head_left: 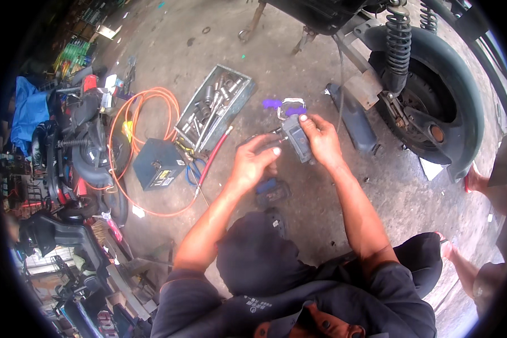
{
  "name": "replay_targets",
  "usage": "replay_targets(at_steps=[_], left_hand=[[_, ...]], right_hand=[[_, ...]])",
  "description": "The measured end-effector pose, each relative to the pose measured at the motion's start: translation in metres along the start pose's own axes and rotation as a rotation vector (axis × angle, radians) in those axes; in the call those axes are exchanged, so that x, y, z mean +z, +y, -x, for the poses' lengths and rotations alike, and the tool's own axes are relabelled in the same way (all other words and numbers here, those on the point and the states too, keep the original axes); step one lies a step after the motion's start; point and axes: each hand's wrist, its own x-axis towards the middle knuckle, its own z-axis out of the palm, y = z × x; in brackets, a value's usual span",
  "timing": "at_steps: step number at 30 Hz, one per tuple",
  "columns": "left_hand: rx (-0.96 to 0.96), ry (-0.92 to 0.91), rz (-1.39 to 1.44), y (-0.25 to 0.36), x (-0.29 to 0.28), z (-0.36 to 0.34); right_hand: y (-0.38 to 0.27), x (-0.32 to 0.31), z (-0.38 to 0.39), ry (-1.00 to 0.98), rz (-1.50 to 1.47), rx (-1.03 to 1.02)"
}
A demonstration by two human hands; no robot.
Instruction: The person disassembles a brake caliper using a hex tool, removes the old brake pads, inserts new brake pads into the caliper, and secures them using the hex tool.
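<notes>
My right hand (321, 138) grips a grey handheld device (297, 145) with a small dark screen, thumb on its upper end. My left hand (253, 158) is closed round a small, thin dark item (269, 139) with a pale tip pointing toward the device's left side; I cannot tell exactly what it is. Just beyond the device lie a white looped item with purple pieces (271, 104). A blue and dark object (271, 191) lies on the floor below my hands, partly near my knee. A metal tray of sockets and tools (239, 84) sits ahead to the left.
A scooter's rear wheel (419, 98) and loose grey part (355, 121) are at the right. An orange hose (145, 93), a dark box (155, 163) and red-handled tool (211, 158) lie left, beside cluttered scooter parts (84, 149). Other people's legs (465, 265) show at the right edge.
</notes>
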Motion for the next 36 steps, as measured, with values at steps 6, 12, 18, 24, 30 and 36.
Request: replay_targets(at_steps=[6, 12, 18, 24, 30, 36], left_hand=[[-0.026, -0.012, 0.413, -0.008, -0.007, 0.009], [0.301, 0.173, -0.289, -0.003, -0.012, 0.003], [0.231, 0.205, -0.375, -0.006, 0.007, -0.025], [0.258, 0.166, -0.333, -0.014, 0.012, -0.03], [0.298, 0.246, -0.337, -0.019, 0.016, -0.032], [0.507, 0.378, -0.637, -0.019, 0.018, -0.028]], right_hand=[[-0.01, 0.0, 0.005, 0.018, 0.077, 0.0], [0.005, -0.006, -0.007, 0.015, 0.004, 0.009], [-0.017, 0.005, 0.009, -0.007, 0.113, 0.016], [-0.017, 0.0, 0.009, 0.009, 0.085, 0.032], [-0.016, 0.003, 0.008, 0.028, 0.091, 0.036], [-0.016, 0.002, 0.007, 0.037, 0.056, 0.012]])
